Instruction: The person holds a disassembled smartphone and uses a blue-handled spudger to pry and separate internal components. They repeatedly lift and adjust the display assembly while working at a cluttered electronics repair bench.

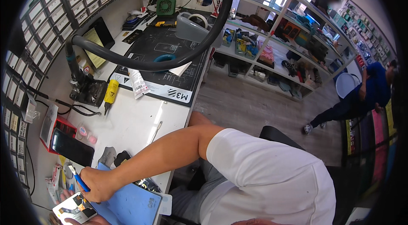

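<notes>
A phone screen assembly (70,212), white-edged with dark flex cable and gold patches on its back, lies in my left hand (97,220), whose fingers show around its edges at the lower left. Above it, my right hand (98,184) is closed around a slim blue-handled tool (80,180) with a pale metal end; its exact kind is unclear. The right hand is close to the screen's upper edge. Beneath my right wrist lies a blue work mat (138,206). A dark smartphone (72,147) rests by a red box (50,133) just beyond my hands.
A yellow bottle (111,93), a white tube (138,84) and a black printed mat (157,55) lie farther up the bench. A thick black hose (144,64) arches over it. Drawer racks (83,1) line the left wall; a person (361,93) is at the right.
</notes>
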Demonstrator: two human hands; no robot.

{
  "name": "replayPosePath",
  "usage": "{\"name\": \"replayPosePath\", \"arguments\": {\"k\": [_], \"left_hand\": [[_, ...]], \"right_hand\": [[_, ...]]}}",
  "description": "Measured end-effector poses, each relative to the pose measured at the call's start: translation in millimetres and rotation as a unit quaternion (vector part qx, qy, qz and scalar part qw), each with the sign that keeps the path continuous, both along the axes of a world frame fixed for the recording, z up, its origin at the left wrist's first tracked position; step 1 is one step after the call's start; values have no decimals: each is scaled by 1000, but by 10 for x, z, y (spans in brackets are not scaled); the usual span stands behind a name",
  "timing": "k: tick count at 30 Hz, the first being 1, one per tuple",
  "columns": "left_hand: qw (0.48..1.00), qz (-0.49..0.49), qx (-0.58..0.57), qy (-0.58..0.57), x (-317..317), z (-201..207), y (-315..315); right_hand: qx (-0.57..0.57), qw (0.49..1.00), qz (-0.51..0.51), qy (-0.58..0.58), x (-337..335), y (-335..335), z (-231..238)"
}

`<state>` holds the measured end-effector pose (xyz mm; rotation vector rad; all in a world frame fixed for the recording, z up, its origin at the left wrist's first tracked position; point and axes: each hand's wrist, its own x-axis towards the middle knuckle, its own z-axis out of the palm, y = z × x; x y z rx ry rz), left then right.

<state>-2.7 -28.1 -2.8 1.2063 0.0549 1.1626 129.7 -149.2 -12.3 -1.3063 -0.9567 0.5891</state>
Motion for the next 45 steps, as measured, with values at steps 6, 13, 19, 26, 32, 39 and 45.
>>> {"name": "replayPosePath", "arguments": {"k": [6,13,19,26,32,39,45], "left_hand": [[984,-76,-61,149,92,-119,197],[965,-35,-194,170,-148,-321,304],[981,-69,-174,51,3,175,-10],[972,-62,-226,32,-35,159,-13],[969,-66,-237,24,-16,103,10],[965,-72,-250,23,-3,75,-11],[965,-75,-250,25,-4,57,-16]], "right_hand": [[23,998,-39,36,151,-112,145],[55,995,-73,-36,222,61,-85],[39,994,-43,88,189,-60,232],[146,987,-61,43,92,-70,225],[114,992,-29,-45,82,-105,168],[135,980,-40,-139,84,-97,147],[129,987,-32,-90,72,-97,172]]}}
